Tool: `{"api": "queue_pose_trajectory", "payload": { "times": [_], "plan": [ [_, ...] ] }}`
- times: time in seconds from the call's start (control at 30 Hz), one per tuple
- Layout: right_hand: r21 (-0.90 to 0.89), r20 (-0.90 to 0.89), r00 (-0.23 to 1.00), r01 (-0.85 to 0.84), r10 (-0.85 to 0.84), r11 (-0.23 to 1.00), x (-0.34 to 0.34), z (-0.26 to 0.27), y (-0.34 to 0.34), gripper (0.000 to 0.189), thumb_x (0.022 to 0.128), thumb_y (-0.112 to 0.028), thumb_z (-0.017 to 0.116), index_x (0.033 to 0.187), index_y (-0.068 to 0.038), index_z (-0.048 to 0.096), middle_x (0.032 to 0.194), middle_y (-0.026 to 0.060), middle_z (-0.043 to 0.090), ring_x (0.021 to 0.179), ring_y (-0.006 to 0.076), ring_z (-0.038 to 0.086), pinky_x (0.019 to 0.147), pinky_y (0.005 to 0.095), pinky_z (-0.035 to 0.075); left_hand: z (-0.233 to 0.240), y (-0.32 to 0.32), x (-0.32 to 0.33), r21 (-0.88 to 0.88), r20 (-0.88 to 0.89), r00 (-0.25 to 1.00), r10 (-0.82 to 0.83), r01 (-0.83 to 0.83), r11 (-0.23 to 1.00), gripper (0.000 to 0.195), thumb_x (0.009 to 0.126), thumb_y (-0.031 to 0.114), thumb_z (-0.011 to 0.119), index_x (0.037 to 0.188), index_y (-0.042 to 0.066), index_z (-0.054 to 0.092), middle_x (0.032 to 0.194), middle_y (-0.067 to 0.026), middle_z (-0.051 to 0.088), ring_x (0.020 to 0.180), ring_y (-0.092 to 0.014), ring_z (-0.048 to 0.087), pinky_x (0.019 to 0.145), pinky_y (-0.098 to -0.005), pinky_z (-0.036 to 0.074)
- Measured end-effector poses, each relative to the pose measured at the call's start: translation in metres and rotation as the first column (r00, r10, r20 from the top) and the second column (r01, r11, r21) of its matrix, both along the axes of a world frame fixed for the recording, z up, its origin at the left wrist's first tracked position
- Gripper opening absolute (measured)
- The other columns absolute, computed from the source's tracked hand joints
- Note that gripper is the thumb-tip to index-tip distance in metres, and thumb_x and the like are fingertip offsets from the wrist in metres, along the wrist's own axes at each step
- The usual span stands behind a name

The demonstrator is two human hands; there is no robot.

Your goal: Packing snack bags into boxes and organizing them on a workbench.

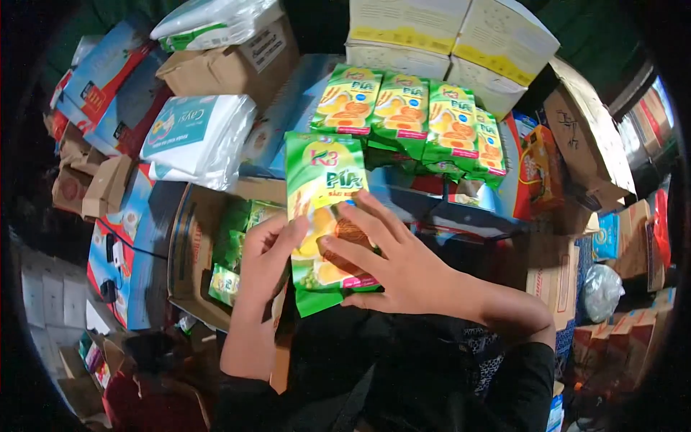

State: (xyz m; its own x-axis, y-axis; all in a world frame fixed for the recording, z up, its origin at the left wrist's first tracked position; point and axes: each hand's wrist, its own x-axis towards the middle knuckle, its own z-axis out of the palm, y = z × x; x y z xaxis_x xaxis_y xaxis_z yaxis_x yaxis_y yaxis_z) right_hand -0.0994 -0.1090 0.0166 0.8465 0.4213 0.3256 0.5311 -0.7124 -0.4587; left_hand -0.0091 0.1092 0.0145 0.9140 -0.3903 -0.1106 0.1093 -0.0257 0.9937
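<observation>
Upright before me is a green and yellow plastic packet of pia cakes (318, 205), with pictures of round cakes on its front. Its left edge is pinched by my left hand (268, 254), thumb on the front and the other fingers partly hidden behind. Across the right side of its face lies my right hand (391, 264), fingers spread and touching the packet. Several matching packets (399, 105) stand in a row just beyond, on blue cartons (388, 189). More green packets (224, 283) lie in an open cardboard box (189, 237), left of my left hand.
A plastic-wrapped white pack (200, 140) lies left of the row, near a brown carton (232, 65). White and yellow boxes (407, 24) rise behind. Cables with a white plug (117, 252) rest on a blue carton at left. More cartons (615, 345) are stacked at right.
</observation>
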Motion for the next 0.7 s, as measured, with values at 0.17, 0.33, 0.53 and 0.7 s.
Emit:
{"api": "queue_pose_trajectory", "payload": {
  "times": [0.17, 0.33, 0.53, 0.7],
  "plan": [
    [0.006, 0.089, 0.989, 0.119, -0.119, 0.993, -0.015, 0.011, -0.021, 0.077, 0.071, -0.011, 0.077, 0.144, -0.016, 0.052, 0.156, 0.0134, 0.036, 0.146, 0.0462, 0.028, 0.117, 0.0548, 0.035, 0.005, -0.053, -0.003, -0.044, 0.054, 0.998, -0.042, 0.045, 0.998, 0.023, 0.102, 0.023, 0.064, 0.090, 0.003, 0.063, 0.079, 0.0082, 0.052, 0.074, 0.000, 0.044, 0.065, -0.0202, 0.035],
    [0.000, 0.186, 0.948, 0.263, -0.258, 0.965, -0.022, 0.004, -0.063, 0.066, 0.073, -0.003, 0.071, 0.138, -0.007, 0.056, 0.148, 0.0139, 0.049, 0.142, 0.0401, 0.040, 0.115, 0.0489, 0.039, 0.007, -0.078, 0.001, -0.124, 0.224, 0.875, -0.430, 0.463, 0.878, 0.019, 0.104, 0.019, 0.059, 0.113, 0.005, 0.051, 0.094, 0.0036, 0.049, 0.084, -0.005, 0.045, 0.074, -0.0225, 0.040],
    [-0.030, 0.437, 0.806, 0.456, -0.399, 0.889, -0.030, -0.018, -0.131, 0.055, 0.075, 0.004, 0.064, 0.130, -0.003, 0.063, 0.140, 0.0158, 0.058, 0.136, 0.0386, 0.048, 0.113, 0.0472, 0.040, 0.011, -0.109, -0.006, 0.212, 0.442, 0.593, -0.673, 0.659, 0.721, 0.082, 0.092, 0.034, 0.074, 0.153, 0.001, 0.031, 0.148, -0.0221, 0.047, 0.140, -0.032, 0.044, 0.116, -0.0405, 0.033],
    [0.045, 0.519, 0.616, 0.672, -0.592, 0.739, -0.030, -0.026, -0.177, 0.054, 0.078, 0.008, 0.062, 0.131, -0.003, 0.063, 0.141, 0.0154, 0.058, 0.137, 0.0366, 0.049, 0.114, 0.0453, 0.039, 0.000, -0.128, -0.017, 0.368, 0.375, 0.481, -0.792, 0.707, 0.604, 0.087, 0.095, 0.048, 0.066, 0.156, 0.002, 0.025, 0.161, -0.0225, 0.031, 0.148, -0.036, 0.034, 0.120, -0.0426, 0.029]
  ]
}}
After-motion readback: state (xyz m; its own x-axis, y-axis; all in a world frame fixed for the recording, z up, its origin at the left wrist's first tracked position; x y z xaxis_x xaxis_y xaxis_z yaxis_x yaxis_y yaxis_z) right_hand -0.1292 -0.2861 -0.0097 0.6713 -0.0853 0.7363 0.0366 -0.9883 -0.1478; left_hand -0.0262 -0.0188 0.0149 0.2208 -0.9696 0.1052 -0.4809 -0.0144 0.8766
